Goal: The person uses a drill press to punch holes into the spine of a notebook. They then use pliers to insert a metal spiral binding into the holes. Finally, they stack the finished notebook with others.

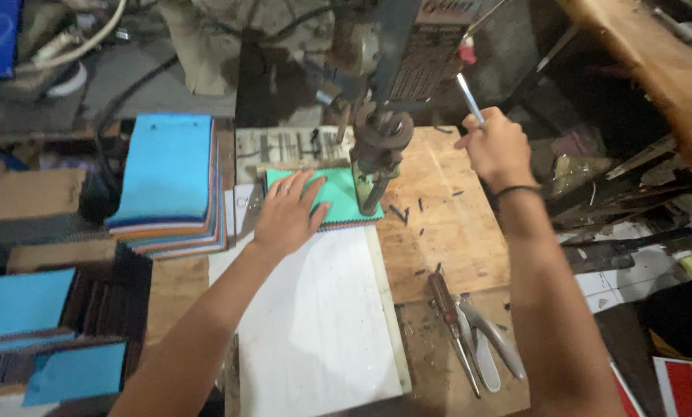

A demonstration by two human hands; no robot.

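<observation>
My left hand (pixel 288 212) lies flat, fingers spread, on a teal stack of fabric swatches (pixel 338 197) that sits under the head of a rusty press machine (pixel 377 154). My right hand (pixel 499 148) is closed around the machine's metal lever (pixel 469 96), up and to the right of the press head. The swatch stack rests at the far edge of a white board (pixel 323 316) on the wooden bench (pixel 446 216).
A tall pile of blue and mixed-colour swatches (pixel 172 181) stands to the left. More blue swatch stacks (pixel 29 324) lie at the lower left. Pliers and a metal tool (pixel 469 328) rest on the bench at the lower right. Small dark scraps dot the wood.
</observation>
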